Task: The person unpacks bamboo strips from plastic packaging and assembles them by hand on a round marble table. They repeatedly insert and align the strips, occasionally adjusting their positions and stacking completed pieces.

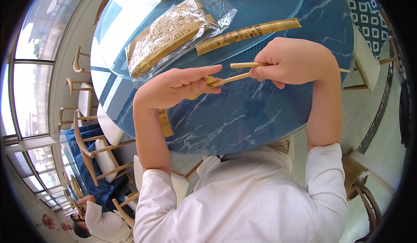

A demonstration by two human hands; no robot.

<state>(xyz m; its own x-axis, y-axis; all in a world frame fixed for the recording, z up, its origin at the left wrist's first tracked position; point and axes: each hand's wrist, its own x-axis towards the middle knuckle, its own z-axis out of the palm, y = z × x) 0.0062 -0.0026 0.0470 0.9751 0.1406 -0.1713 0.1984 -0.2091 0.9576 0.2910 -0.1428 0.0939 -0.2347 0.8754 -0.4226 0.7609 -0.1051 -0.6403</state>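
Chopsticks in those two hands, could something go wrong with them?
Maybe. The right hand pinches two chopsticks whose tips meet a paper sleeve held in the left hand. The tips look spread, so one might miss the opening or tear the paper. The hands work above the table's near edge, so a dropped stick could fall to the floor. A filled sleeve lies close behind; an elbow or hand might knock it.

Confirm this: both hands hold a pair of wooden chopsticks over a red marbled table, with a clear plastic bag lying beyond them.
Wrong on the colour. The head view shows the table is blue marbled, not red. The left hand and right hand do hold the chopsticks, and the clear plastic bag lies beyond them.
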